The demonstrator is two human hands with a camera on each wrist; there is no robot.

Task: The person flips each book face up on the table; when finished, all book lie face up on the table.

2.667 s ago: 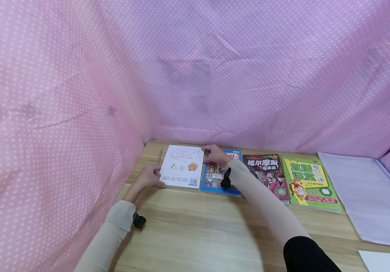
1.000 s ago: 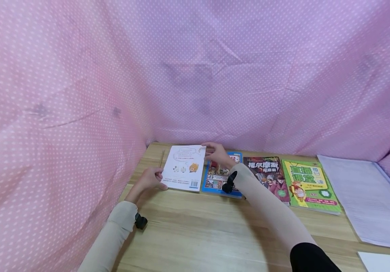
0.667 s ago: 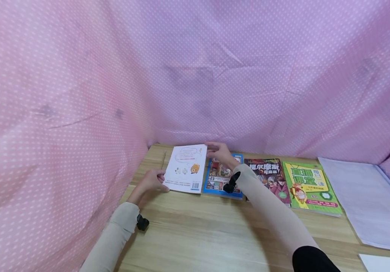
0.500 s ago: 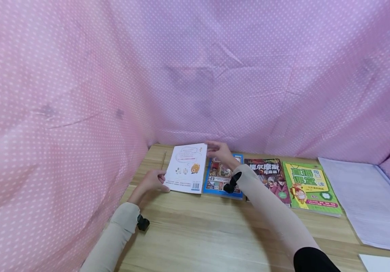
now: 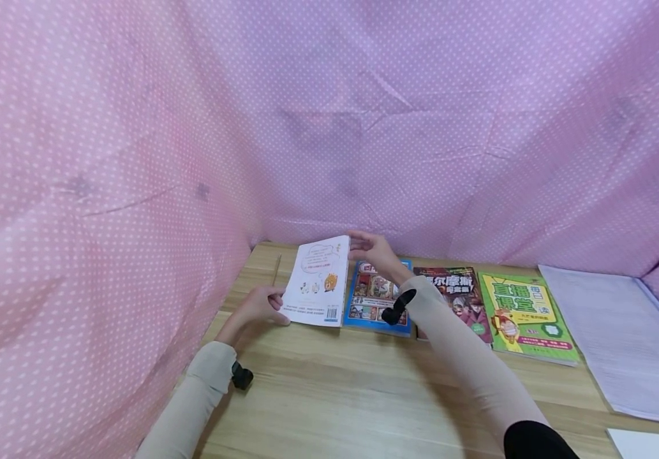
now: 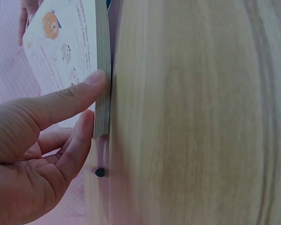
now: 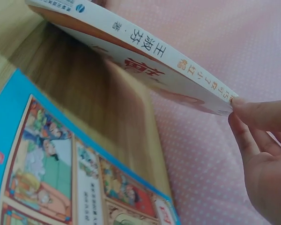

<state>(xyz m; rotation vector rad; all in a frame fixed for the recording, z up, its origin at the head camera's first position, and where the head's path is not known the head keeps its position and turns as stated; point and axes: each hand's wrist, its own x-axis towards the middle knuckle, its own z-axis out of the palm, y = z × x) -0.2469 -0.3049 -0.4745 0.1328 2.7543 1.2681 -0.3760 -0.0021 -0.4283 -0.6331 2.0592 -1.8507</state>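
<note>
A white paperback book [image 5: 316, 280], back cover up with small cartoon animals, is tilted, its spine side raised off the table. The right hand [image 5: 376, 255] pinches the book's far spine corner between thumb and fingers, as the right wrist view confirms. At the near left corner the left hand [image 5: 257, 307] holds the book, its thumb on the page edge and its fingers at the corner. Part of the front cover [image 7: 145, 70] shows underneath. Just right of it a blue comic-style book [image 5: 372, 299] lies flat, partly hidden by the right hand and wrist.
A dark red book [image 5: 467, 306] and a green book [image 5: 527, 319] continue the row. Further right lie a pale translucent sheet [image 5: 622, 338] and a white sheet [image 5: 651, 443]. A thin stick [image 5: 276, 270] lies left. Pink dotted cloth [image 5: 421, 159] walls the wooden table [image 5: 329, 395].
The white book lay flat earlier; its spine side has risen, with the right hand lifting that corner. The left hand has stayed at the near left corner. The view has shifted slightly.
</note>
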